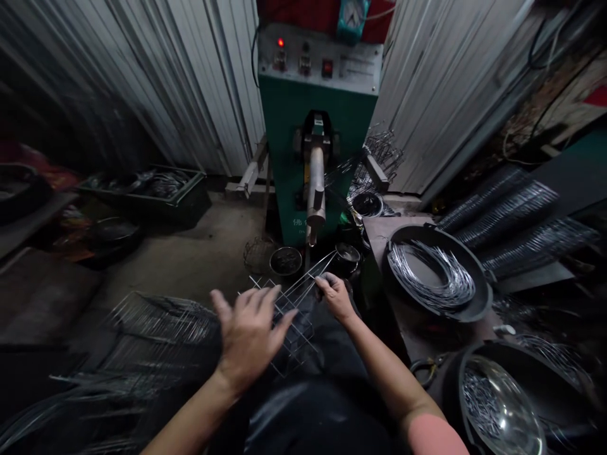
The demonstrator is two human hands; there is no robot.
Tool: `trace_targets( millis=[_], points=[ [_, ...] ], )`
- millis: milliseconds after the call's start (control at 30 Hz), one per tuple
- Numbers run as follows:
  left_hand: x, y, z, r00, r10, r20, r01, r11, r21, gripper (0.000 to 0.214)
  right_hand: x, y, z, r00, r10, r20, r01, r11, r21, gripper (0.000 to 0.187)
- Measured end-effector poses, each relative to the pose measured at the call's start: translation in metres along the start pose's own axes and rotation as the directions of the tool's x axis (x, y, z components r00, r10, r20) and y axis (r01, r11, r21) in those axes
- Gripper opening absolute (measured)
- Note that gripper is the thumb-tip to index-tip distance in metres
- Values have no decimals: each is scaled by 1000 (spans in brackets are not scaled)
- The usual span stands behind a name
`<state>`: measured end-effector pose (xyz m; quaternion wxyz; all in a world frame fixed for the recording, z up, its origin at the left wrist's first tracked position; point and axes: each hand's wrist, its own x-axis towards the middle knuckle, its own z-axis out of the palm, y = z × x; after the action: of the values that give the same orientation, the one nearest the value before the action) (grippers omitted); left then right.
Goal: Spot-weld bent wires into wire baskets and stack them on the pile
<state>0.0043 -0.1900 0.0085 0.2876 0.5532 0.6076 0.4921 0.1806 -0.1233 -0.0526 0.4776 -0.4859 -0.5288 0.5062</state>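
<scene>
A small metal wire grid (296,338) lies tilted low in front of me, above my dark-clad lap. My left hand (249,328) hovers over its left side with fingers spread; whether they touch the wires I cannot tell. Thumb and forefinger of my right hand (336,297) are pinched on a long bent wire (327,258) at the grid's upper right. The wire slants down-left onto the grid; whether the two are joined is unclear. Just beyond, the rod-like electrode (316,183) of a green welding machine (282,158) points down toward me.
A black pan (488,297) of curved wires stands on the right-hand table. Nearer is a steel bowl (524,398) with short metal pieces. Rolled mesh (516,205) lies behind. Stacked wire racks (161,322) are at left, a green bin (184,205) farther back. Small bowls (286,260) sit below the machine.
</scene>
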Motion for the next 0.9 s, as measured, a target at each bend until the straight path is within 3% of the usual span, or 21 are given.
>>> trace_targets(
  millis=[67,167,267,333,400,467,567,900],
  points=[
    [14,12,19,992,82,100,-85,996,28,34,-2,-3,3,1000,2,-2,-2,1000,8,35],
    [31,13,44,980,136,146,-141,990,29,22,-3,-5,3,1000,13,-25,-12,1000,22,33],
    [40,7,55,974,164,155,-171,984,39,22,0,-5,0,999,19,-36,-18,999,33,33],
    [46,5,57,959,207,195,-239,958,158,17,5,-3,-3,999,14,-44,-12,999,45,33],
    [52,6,57,918,260,300,-363,853,375,10,12,-1,-4,998,8,-54,-4,998,68,33],
    [60,7,58,862,274,427,-490,671,557,19,20,1,-5,998,8,-56,-2,995,101,33],
    [75,6,62,812,249,527,-574,504,646,29,32,3,-4,998,21,-56,-12,988,154,34],
    [104,1,75,787,198,585,-605,439,664,32,59,7,-2,987,102,-120,-66,961,268,31]
  ],
)
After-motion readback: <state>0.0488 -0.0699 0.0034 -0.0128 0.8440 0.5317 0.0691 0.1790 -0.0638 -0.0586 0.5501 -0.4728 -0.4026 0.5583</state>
